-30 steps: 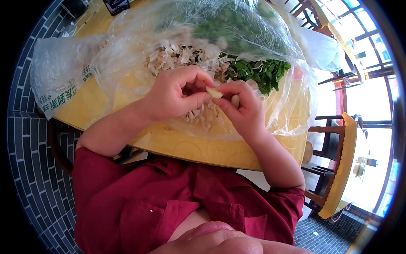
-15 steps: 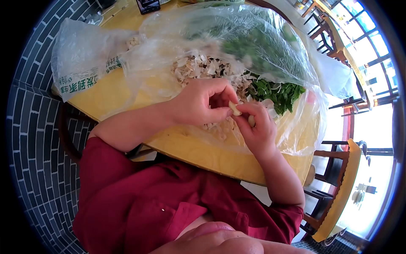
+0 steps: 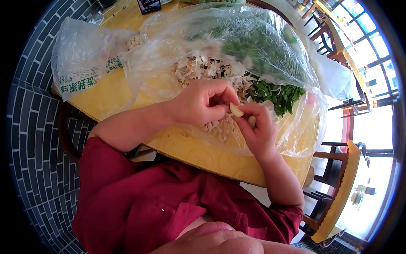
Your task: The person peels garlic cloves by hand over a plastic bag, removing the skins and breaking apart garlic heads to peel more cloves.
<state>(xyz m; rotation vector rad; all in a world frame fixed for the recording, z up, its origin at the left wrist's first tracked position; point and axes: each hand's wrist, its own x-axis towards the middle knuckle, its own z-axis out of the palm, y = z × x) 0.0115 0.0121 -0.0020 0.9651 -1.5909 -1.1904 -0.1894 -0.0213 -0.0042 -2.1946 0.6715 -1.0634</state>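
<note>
A pale peeled garlic clove [image 3: 237, 111] sits between the fingertips of both my hands. My left hand [image 3: 203, 101] pinches its left end with thumb and forefinger, the other fingers curled. My right hand [image 3: 259, 125] grips the clove's right side between thumb and forefinger. Tucked in the curled fingers of that same hand is a second garlic clove [image 3: 252, 121]. Just beyond the hands lies a heap of papery garlic skins [image 3: 201, 70], with some scraps below the fingers. Chopped-looking green leaves [image 3: 277, 95] lie right of the skins.
A large clear plastic bag [image 3: 169, 40] spreads over the yellow table [image 3: 190, 150], covering more greens. At the left a printed bag [image 3: 80, 63] reaches the table edge, near a garlic bulb [image 3: 133, 42]. A phone [image 3: 149, 6] stands at the back. Brick wall [image 3: 36, 139] is at the left.
The clove between my fingertips has turned and shows more of its pale side. My left thumb has shifted slightly back from it. Both arms stay nearly in place.
</note>
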